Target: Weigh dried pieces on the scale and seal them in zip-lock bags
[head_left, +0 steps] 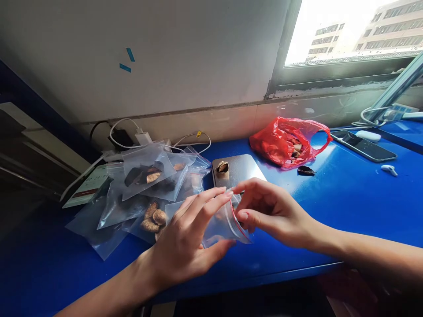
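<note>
Head view, from far off: nearest to me are two hands over the front of a blue desk (357, 207). The left hand (188, 229) curves around a clear bag (213, 231), fingers on top and thumb below, I think to keep it steady and its mouth wide. The right hand (277, 213) is at that mouth, one fingertip by the rim and the thumb low at the opening. I can't tell if it pinches anything, as its curled fingers hide that. The mouth faces the right hand, so it is easy to reach.

Left of the hands lies a heap of bags (114, 207), some with brown lumps inside. They lie on each other, maybe to save room. Just past the hands is a silver plate (243, 169), maybe a scale, with one dry piece (222, 167) near its left edge. Farther back, a red bag (269, 145) lies open, its bits showing, likely so they are easy to get at. A dark husk (306, 171) lies in front. To the right are a phone (370, 147) and an earbud (389, 169), well apart from the hands. Behind stands the wall (198, 57).
</note>
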{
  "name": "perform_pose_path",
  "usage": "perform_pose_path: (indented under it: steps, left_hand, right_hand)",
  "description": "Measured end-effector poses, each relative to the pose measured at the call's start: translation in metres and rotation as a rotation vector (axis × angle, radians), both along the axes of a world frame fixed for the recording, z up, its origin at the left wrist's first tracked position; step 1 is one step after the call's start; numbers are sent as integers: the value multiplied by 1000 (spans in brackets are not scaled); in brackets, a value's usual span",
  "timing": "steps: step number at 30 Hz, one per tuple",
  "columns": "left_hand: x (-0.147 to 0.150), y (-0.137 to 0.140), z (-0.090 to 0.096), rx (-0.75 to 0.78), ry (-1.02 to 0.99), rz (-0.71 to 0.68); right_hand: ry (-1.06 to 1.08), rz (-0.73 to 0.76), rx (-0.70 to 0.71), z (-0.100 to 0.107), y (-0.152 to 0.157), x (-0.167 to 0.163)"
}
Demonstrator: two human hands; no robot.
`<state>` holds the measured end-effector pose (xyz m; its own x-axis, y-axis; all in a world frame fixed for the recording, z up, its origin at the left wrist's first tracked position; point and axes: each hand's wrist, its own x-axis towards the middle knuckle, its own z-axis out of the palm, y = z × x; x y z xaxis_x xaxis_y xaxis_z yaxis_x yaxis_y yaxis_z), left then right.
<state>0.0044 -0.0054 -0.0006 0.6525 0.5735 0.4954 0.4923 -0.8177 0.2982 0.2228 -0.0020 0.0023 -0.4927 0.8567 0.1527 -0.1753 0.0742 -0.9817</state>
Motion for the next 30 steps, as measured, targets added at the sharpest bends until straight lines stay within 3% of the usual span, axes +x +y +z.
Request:
perform_pose_path:
  steps: [21, 27, 30]
  left_hand:
    - [1, 1, 0, 20, 7, -71]
    - [1, 0, 0, 15, 21, -78]
    - [1, 0, 1, 12, 13, -77]
  right_hand:
    - [-54, 0, 82, 0, -1, -1]
    - [-76, -25, 48, 0, -1, -2]
    - [-111, 9, 109, -3, -2, -2]
